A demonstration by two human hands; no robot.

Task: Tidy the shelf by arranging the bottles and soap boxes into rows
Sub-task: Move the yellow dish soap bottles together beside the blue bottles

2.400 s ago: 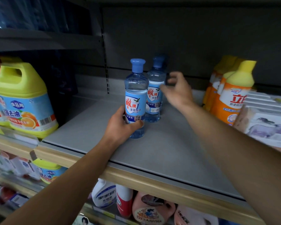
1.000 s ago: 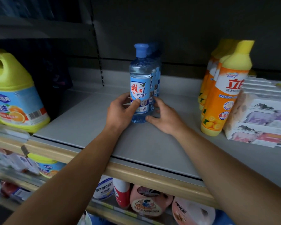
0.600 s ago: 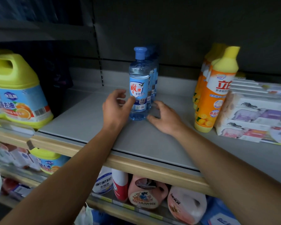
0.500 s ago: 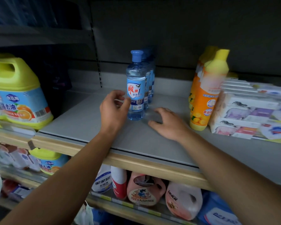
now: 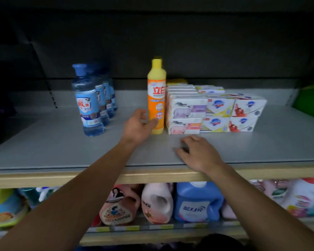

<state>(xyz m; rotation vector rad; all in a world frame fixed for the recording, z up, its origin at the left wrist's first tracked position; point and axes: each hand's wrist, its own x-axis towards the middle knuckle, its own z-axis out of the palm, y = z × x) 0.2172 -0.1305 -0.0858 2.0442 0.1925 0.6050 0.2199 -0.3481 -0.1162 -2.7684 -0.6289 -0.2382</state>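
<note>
A grey shelf point(image 5: 62, 147) with a pale wooden front edge runs across the view, backed by a dark panel in dim light. Below it a lower shelf point(image 5: 152, 228) holds detergent jugs: two pink ones point(image 5: 157, 201) and a blue one point(image 5: 196, 203) show clearly, while others at the left and right edges are blurred.

On the grey shelf, a row of clear bottles with blue caps point(image 5: 88, 104) stands at the left, running front to back; four can be made out, though the rear ones overlap and are partly hidden. Near the middle stands an orange bottle with a yellow cap point(image 5: 157, 98), upright; whether more stand behind it cannot be told. Just to its right the soap boxes point(image 5: 214, 113) sit in three columns, stacked two high across the front, six faces visible, with further boxes behind whose number is unclear. Something green point(image 5: 310, 100) at the far right is cut off.

The left hand point(image 5: 137, 126) has its fingers curled toward the lower part of the orange bottle, thumb touching its front; a full grip cannot be confirmed. The right hand point(image 5: 198, 151) rests on the shelf in front of the boxes, fingers loosely bent, holding nothing.
</note>
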